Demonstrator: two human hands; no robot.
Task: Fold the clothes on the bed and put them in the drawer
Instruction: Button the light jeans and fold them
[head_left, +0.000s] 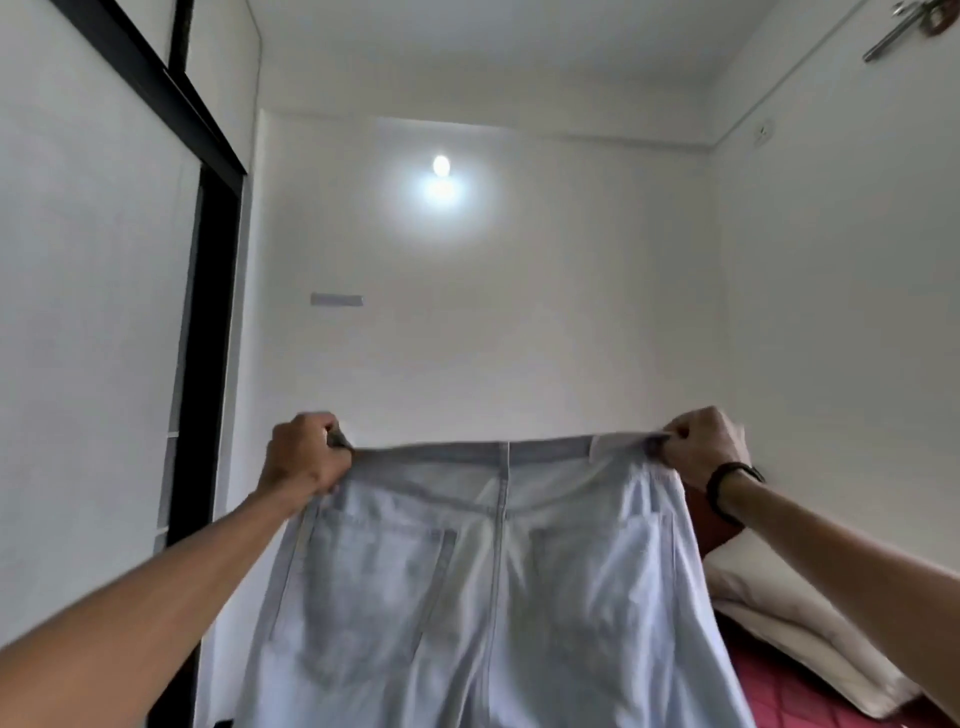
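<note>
Bare forearms, no sleeves showing, black band around the right wrist

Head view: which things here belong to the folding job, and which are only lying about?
Belong to the job:
- light blue jeans, held up by the waistband
- left hand, gripping one waistband corner
- right hand, gripping the other corner

Only lying about:
- white pillow
- red quilted bed cover
- black wristband
- wall lamp

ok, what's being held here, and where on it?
Light-wash jeans, held up by the waistband: left hand grips its left end, right hand its right end, back pockets facing the camera.
</note>
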